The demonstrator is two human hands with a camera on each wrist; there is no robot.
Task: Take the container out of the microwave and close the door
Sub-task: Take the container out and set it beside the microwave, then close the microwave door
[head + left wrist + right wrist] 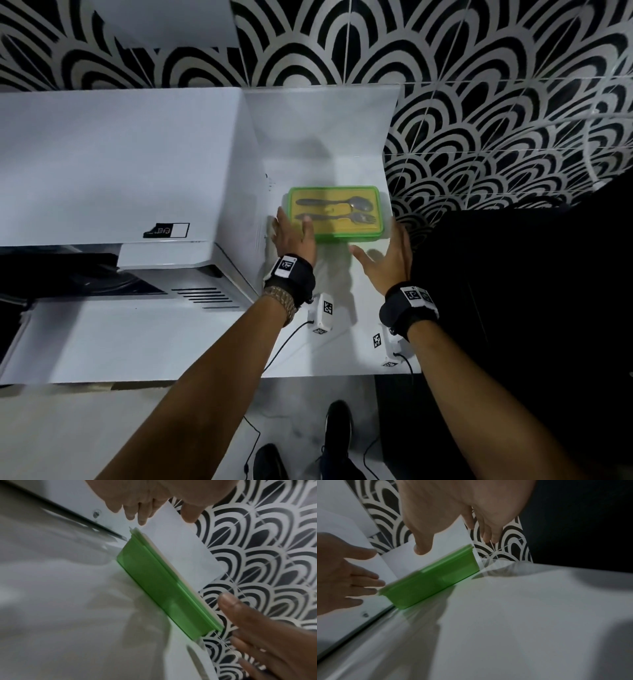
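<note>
Both your left hand [294, 236] and right hand [387, 263] are spread, gripping nothing; the container [335, 213] sits near the tabletop [212, 339] edge at 3 o'clock, so a nudge could tip it off.

We can read no words or numbers anywhere. On top of the microwave [113, 164], near its front edge, sits a small black-and-white label [166, 230] whose marks we cannot make out. The wristbands [287, 268] and the small white blocks [323, 312] beyond the microwave's right side carry square black-and-white code patterns, not letters.
</note>
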